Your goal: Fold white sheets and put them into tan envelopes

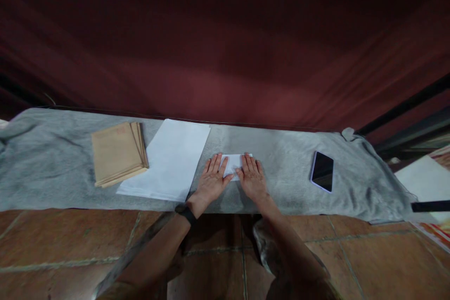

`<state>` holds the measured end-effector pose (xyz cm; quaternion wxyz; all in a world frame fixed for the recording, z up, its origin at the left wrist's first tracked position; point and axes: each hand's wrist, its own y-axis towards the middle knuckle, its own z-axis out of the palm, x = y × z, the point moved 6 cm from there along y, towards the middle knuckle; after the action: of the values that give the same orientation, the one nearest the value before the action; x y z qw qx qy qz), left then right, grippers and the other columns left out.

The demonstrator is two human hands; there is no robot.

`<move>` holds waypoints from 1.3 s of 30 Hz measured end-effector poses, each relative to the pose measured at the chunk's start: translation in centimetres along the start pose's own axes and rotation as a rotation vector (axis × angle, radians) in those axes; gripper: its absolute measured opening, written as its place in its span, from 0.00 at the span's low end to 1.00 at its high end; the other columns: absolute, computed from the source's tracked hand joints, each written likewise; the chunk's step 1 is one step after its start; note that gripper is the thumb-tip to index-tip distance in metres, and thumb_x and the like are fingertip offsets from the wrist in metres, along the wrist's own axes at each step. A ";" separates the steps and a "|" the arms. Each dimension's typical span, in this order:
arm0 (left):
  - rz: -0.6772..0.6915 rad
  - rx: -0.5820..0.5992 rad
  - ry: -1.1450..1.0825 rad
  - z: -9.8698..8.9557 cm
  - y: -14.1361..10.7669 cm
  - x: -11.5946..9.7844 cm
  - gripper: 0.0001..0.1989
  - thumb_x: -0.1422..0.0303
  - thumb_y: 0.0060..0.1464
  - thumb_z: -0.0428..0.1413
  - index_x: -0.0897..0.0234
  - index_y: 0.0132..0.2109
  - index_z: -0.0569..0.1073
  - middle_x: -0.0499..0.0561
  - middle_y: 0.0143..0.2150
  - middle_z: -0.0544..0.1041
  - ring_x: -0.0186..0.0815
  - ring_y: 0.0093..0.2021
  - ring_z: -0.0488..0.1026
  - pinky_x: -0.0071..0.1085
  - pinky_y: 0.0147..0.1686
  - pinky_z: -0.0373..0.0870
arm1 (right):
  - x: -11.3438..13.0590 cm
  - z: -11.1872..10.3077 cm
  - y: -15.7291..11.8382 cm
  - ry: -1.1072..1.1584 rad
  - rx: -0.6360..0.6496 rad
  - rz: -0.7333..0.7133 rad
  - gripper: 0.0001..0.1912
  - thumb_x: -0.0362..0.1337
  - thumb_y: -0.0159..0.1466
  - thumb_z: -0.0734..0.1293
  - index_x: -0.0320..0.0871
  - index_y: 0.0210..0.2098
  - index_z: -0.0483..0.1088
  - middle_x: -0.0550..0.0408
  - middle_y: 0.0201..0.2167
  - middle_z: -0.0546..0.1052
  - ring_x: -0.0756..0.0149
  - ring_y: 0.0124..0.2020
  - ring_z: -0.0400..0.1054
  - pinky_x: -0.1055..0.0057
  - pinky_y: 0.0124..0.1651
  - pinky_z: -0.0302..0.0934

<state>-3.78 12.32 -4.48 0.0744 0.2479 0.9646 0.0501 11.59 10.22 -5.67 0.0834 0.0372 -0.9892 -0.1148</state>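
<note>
A small folded white paper lies flat on the grey cloth in front of me. My left hand rests palm down on its left side, fingers stretched out. On the right side, my right hand presses flat in the same way, its fingers slightly apart. Both thumbs point inward over the paper and come close to each other. The hands cover the paper's two ends. A dark band is around my left wrist.
Left of my hands lies a stack of large white sheets, partly under a pile of brown envelopes. A phone lies to the right on the grey cloth. A dark red curtain hangs behind; floor tiles show below.
</note>
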 end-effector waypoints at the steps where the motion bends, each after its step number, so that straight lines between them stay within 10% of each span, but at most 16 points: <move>1: 0.006 0.001 0.004 0.0 -0.1 0.1 0.35 0.49 0.69 0.43 0.68 0.73 0.58 0.64 0.76 0.52 0.49 0.76 0.49 0.48 0.73 0.48 | -0.2 0.0 -0.1 -0.007 0.002 0.001 0.31 0.46 0.77 0.52 0.34 0.73 0.53 0.41 0.74 0.55 0.49 0.73 0.51 0.50 0.73 0.44; 26: 0.046 -0.036 -0.021 -0.6 -1.2 1.9 0.29 0.62 0.70 0.38 0.69 0.71 0.62 0.58 0.73 0.61 0.47 0.74 0.55 0.49 0.71 0.55 | -4.6 -1.9 -2.2 -0.032 0.012 0.177 0.28 0.44 0.76 0.53 0.40 0.71 0.58 0.43 0.73 0.58 0.51 0.71 0.55 0.51 0.71 0.48; 39: 0.115 -0.116 -0.110 -2.7 -0.8 -0.6 0.27 0.67 0.70 0.37 0.72 0.69 0.64 0.62 0.71 0.64 0.42 0.72 0.59 0.44 0.71 0.56 | -0.7 -3.1 -2.2 0.119 -0.040 0.107 0.28 0.42 0.76 0.51 0.38 0.71 0.59 0.44 0.72 0.60 0.54 0.71 0.56 0.52 0.71 0.51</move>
<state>-4.10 11.18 -1.87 0.1384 0.3005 0.9387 0.0963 12.96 7.44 -3.28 0.1486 -0.0107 -0.9806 -0.1276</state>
